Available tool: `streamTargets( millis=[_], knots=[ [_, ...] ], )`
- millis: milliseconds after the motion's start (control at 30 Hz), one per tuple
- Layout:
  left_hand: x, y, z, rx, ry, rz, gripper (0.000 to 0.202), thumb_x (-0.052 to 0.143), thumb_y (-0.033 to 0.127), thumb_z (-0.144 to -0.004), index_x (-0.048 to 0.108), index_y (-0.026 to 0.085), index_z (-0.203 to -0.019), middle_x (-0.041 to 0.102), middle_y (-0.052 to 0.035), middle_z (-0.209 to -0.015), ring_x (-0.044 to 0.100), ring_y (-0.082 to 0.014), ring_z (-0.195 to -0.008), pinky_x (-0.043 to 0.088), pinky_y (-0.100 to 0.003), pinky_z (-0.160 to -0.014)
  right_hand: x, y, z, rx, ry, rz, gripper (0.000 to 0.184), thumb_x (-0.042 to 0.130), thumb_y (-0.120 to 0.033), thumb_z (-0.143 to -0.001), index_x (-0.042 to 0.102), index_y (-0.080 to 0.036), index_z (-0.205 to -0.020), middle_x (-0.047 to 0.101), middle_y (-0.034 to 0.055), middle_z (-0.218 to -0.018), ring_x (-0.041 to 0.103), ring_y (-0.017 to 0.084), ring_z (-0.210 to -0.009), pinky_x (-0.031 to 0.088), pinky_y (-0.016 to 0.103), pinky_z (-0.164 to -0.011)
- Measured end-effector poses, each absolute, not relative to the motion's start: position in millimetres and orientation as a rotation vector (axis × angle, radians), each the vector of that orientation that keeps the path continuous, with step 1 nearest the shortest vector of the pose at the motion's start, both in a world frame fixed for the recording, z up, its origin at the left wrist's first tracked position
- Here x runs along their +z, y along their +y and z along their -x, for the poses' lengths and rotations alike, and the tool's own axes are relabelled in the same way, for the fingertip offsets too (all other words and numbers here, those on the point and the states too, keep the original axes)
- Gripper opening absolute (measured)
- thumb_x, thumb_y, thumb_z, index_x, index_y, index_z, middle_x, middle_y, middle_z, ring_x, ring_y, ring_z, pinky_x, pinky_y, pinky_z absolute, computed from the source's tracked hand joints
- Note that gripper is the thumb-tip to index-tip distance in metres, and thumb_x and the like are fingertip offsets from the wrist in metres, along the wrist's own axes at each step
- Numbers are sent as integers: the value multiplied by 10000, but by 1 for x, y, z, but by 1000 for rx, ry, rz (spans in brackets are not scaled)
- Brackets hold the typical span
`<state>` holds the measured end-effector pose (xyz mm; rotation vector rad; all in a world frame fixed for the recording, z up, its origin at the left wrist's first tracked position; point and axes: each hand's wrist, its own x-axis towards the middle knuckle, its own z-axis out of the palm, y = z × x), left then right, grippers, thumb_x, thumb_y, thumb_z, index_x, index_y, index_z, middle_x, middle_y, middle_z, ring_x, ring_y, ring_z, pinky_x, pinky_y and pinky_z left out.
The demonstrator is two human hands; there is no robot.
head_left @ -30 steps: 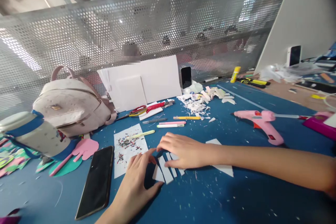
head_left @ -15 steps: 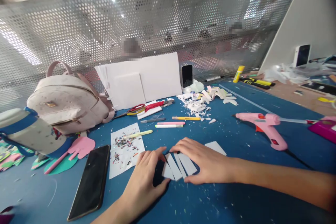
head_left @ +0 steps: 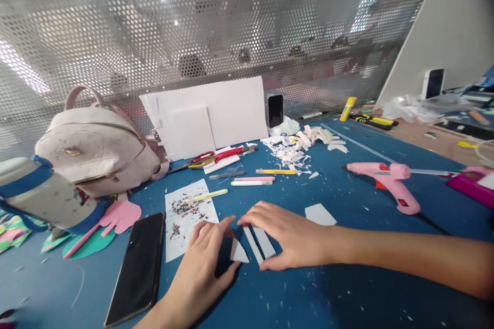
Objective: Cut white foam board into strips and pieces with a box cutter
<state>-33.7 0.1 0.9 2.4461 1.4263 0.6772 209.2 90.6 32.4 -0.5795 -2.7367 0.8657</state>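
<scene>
My left hand rests on the blue table with thumb and fingers curved around a small white wedge-shaped board piece. Close by on the right, my right hand spans two narrow white board strips between its fingertips and thumb. A thin dark gap runs between these strips, and blue table shows between them and the wedge. Behind my right wrist lies another flat white board piece. Part of the wedge is hidden by my left fingers, and part of the strips by my right hand.
A black phone and a paper sheet with dark scraps lie left. Several markers, scissors and white shavings are beyond. A pink glue gun lies right; a backpack and bottle stand left.
The white pieces, close together before, have been drawn apart: the wedge by my left hand now has a gap from the strips by my right hand. The view has shifted slightly.
</scene>
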Motion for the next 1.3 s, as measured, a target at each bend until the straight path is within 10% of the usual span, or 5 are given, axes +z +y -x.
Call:
streamTargets(
  millis=[533,1300],
  knots=[
    [-5,-6,28,593,1511,-2594,923,700,420,-878,126,219,-1573,545,-121,-1392,503,-321,-1264,233,-561,-1154,32,95,-252,847,-2752,894,854,835,-383,-720,438,-281,-1470,487,120,-1420,432,350,-1327,442,464,-1042],
    [3,-7,8,974,1464,-2285,811,619,203,-893,156,287,-1553,530,-94,-1371,479,-268,-1273,334,-514,-1125,45,89,-249,990,-2641,720,683,793,-386,-797,497,-228,-1391,557,95,-1386,504,288,-1286,406,391,-1065]
  ],
)
